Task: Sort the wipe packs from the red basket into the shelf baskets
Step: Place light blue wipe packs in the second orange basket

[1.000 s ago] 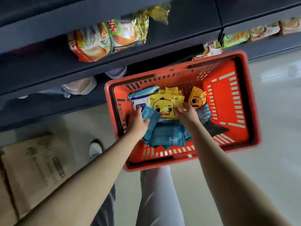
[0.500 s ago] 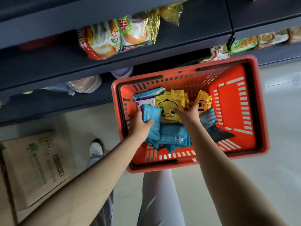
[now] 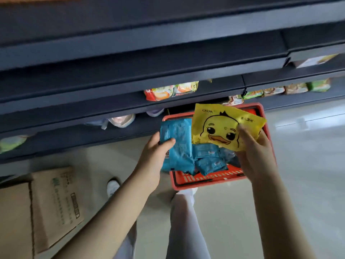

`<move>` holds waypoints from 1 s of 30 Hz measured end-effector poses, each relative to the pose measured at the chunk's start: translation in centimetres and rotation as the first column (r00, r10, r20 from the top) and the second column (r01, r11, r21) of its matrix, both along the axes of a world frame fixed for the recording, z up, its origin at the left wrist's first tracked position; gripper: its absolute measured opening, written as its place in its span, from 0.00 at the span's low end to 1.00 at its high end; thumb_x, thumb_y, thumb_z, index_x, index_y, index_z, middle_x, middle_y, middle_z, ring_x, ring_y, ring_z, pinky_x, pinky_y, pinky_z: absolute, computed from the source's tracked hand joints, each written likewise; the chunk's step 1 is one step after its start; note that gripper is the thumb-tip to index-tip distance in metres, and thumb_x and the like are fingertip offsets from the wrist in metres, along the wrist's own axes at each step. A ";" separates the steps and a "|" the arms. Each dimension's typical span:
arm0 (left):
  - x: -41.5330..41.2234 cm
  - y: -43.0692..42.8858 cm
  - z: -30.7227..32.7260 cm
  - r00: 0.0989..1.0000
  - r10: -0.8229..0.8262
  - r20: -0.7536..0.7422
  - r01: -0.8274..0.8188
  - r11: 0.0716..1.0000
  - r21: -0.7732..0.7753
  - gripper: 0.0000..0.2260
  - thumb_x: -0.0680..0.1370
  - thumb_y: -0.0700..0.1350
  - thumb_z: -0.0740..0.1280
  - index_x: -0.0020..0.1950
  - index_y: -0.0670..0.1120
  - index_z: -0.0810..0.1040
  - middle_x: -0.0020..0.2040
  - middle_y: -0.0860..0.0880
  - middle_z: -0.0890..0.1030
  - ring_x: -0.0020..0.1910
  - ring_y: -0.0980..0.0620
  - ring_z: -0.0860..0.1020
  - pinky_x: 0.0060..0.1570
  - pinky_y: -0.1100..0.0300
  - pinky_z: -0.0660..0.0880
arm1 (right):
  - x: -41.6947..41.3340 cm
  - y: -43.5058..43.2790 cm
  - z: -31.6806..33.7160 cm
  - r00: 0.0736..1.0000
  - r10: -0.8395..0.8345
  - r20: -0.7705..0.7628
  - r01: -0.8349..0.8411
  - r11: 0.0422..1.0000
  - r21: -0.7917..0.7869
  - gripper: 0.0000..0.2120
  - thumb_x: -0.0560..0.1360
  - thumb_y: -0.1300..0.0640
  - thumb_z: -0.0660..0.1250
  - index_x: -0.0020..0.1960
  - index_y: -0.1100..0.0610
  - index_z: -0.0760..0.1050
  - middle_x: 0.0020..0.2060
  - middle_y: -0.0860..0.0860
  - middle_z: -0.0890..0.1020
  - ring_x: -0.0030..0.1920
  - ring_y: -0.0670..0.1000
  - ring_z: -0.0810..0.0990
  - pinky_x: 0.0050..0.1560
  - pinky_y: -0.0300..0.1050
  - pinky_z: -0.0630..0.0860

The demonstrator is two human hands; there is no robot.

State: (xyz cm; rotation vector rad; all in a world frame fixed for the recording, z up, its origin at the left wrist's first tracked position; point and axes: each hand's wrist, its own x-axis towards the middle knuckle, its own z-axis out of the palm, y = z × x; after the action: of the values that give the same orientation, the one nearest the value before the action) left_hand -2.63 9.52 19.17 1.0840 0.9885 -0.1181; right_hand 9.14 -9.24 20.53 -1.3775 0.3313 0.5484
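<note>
The left hand [image 3: 153, 157] grips 1 blue wipe pack [image 3: 177, 144] by its left edge, thumb curled over the printed face and the fingers wrapped behind it, holding it upright above the left side of the red basket [image 3: 209, 183]. The right hand [image 3: 255, 157] pinches 1 yellow wipe pack [image 3: 222, 128] printed with a cartoon duck face, thumb pressed on the front near the right edge and the fingers curled behind; this pack is raised over the far right part of the basket, tilted, its left edge just beside the blue one. Under both packs, several smaller blue packs [image 3: 209, 158] lie heaped in the basket, which sits on the pale floor [image 3: 302, 165] just in front of the dark blue shelves [image 3: 130, 85]. The lower shelves carry colourful snack bags [image 3: 171, 90] in the middle and a row of green and brown packets [image 3: 283, 88] to the right. A brown cardboard box [image 3: 56, 202] stands on the floor to the left, near a white shoe [image 3: 112, 186], and a leg in pale trousers [image 3: 186, 225] shows between the 2 forearms. No shelf basket can be made out.
</note>
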 end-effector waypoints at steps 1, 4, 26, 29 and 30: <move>-0.9 1.3 2.2 1.000 0.002 0.006 -0.002 1.000 -0.016 0.06 0.76 0.44 0.66 0.49 0.53 0.81 0.51 0.47 0.85 0.50 0.44 0.82 0.48 0.50 0.75 | -1.3 1.2 2.8 1.000 -0.031 0.006 0.031 0.998 0.053 0.09 0.79 0.60 0.63 0.57 0.54 0.78 0.52 0.55 0.85 0.53 0.57 0.84 0.50 0.52 0.82; -4.1 5.6 8.7 0.998 0.047 0.044 -0.042 0.994 -0.097 0.05 0.78 0.48 0.65 0.50 0.51 0.80 0.49 0.48 0.84 0.46 0.47 0.80 0.44 0.56 0.73 | -5.7 5.9 9.7 0.994 -0.084 0.071 0.075 0.990 0.116 0.11 0.81 0.59 0.61 0.58 0.51 0.80 0.53 0.55 0.84 0.48 0.55 0.85 0.42 0.48 0.83; -15.0 32.4 28.2 0.888 0.096 0.449 -0.290 0.875 0.388 0.08 0.77 0.62 0.60 0.54 0.63 0.72 0.52 0.61 0.81 0.47 0.66 0.80 0.40 0.70 0.72 | -15.9 37.9 25.9 0.943 0.260 0.208 -0.293 0.944 0.149 0.19 0.79 0.45 0.59 0.52 0.58 0.80 0.45 0.57 0.87 0.43 0.53 0.86 0.41 0.47 0.84; -13.3 35.4 27.8 0.845 0.170 0.507 -0.405 0.823 0.398 0.07 0.79 0.59 0.61 0.55 0.64 0.73 0.52 0.62 0.81 0.49 0.65 0.80 0.46 0.67 0.74 | -13.3 41.6 26.2 0.917 0.299 0.263 -0.332 0.939 0.086 0.21 0.77 0.42 0.59 0.52 0.58 0.80 0.47 0.57 0.86 0.47 0.55 0.85 0.48 0.52 0.82; -12.6 36.3 27.7 0.824 0.214 0.525 -0.460 0.795 0.397 0.06 0.79 0.57 0.62 0.55 0.63 0.74 0.52 0.62 0.81 0.49 0.64 0.80 0.46 0.66 0.74 | -12.4 42.8 26.2 0.904 0.321 0.282 -0.356 0.931 0.084 0.21 0.76 0.41 0.60 0.50 0.58 0.80 0.46 0.57 0.86 0.47 0.56 0.85 0.52 0.54 0.81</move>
State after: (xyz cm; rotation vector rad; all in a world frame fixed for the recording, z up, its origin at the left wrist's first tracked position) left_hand -15.27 45.78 46.87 1.3058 0.7805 0.7233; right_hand -3.22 33.61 46.74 -1.3646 -0.1665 0.6512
